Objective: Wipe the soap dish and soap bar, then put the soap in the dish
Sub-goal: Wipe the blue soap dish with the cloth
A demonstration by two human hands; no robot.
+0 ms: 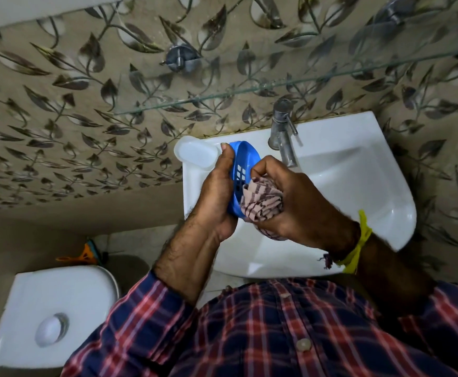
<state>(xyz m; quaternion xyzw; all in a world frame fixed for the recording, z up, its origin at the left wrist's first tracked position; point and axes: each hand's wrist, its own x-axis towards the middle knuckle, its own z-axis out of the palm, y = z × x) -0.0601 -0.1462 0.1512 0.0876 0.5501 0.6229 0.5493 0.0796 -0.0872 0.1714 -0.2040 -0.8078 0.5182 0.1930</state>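
My left hand grips a blue slotted soap dish, holding it tilted on edge above the left rim of the sink. My right hand clutches a bunched striped pink-and-brown cloth and presses it into the inside of the dish. A white oval piece, perhaps the dish's lid or base, lies on the back left corner of the sink. No soap bar shows in the head view.
The white wall-hung sink has a metal tap at its back. A glass shelf runs above it along the leaf-patterned wall. A white toilet cistern stands at lower left, with an orange brush behind it.
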